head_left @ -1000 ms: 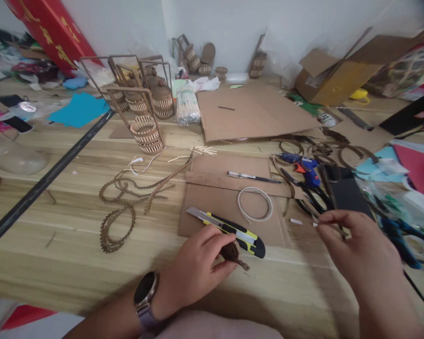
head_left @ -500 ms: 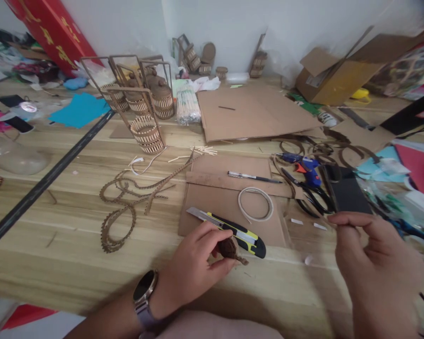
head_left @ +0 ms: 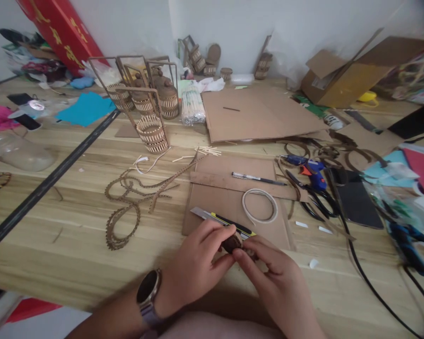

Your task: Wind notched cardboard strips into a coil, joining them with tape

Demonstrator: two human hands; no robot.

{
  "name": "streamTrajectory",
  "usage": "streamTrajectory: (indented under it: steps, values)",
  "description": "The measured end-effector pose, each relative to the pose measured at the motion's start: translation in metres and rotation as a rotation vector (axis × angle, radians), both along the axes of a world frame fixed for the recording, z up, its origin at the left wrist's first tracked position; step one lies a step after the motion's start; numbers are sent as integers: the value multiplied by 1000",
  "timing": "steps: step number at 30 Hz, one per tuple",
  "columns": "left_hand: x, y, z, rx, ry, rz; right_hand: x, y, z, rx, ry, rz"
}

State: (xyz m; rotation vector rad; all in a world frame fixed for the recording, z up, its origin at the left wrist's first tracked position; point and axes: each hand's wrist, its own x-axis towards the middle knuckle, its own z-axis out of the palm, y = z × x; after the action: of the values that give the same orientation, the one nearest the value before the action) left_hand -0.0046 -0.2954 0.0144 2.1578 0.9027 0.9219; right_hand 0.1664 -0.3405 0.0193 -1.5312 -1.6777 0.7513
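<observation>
A small dark-brown coiled piece (head_left: 232, 243), seemingly rolled cardboard strip, is pinched between the thumb and fingers of my left hand (head_left: 198, 261). My right hand (head_left: 273, 273) meets it from the other side, thumb and forefinger closed at the coil's right end; the fingers partly hide that end. Just beyond both hands a yellow-and-black utility knife (head_left: 229, 223) lies with its blade out, its handle partly covered. A roll of white tape (head_left: 245, 207) and a pen (head_left: 257, 179) rest on the cardboard sheet (head_left: 207, 202).
Notched cardboard strips (head_left: 109, 226) curl at the left. Small slatted baskets (head_left: 152, 134) with tall handles stand behind. Scissors (head_left: 320, 200), a blue glue gun (head_left: 316, 174), a black phone (head_left: 358, 202) and a black cable (head_left: 360, 275) lie at right. A large cardboard sheet (head_left: 261, 115) is farther back.
My right hand has come in from the far right to the coil and now grips its end. My left hand keeps its hold, nearly in place. The view has shifted slightly.
</observation>
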Motion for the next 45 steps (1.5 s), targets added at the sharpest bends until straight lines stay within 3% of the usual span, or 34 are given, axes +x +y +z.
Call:
streamTrajectory:
  steps: [4, 7, 10, 13, 15, 24, 28, 41, 45]
  values:
    - [-5, 9, 4, -384, -182, -115, 5, -1, 0, 43, -18, 7]
    - [-3, 13, 2, -656, -377, -94, 5, -1, -1, 85, -15, 23]
    - [1, 12, -1, -921, -556, -94, 5, -2, -3, 149, -18, -48]
    - [4, 10, 0, -1083, -652, -91, 4, -6, -3, 244, -27, -145]
    - [5, 10, 1, -1144, -683, -65, 3, -8, -2, 296, -43, -125]
    - [2, 16, -2, -1127, -705, 21, 10, -8, 13, 496, -85, 174]
    - [2, 17, -3, -1129, -730, -7, 15, -9, 15, 565, -119, 244]
    - [1, 16, -5, -1131, -696, -127, 10, 3, 16, 556, -87, 122]
    - [-3, 15, -4, -1059, -609, -164, 11, 7, 18, 425, 1, 92]
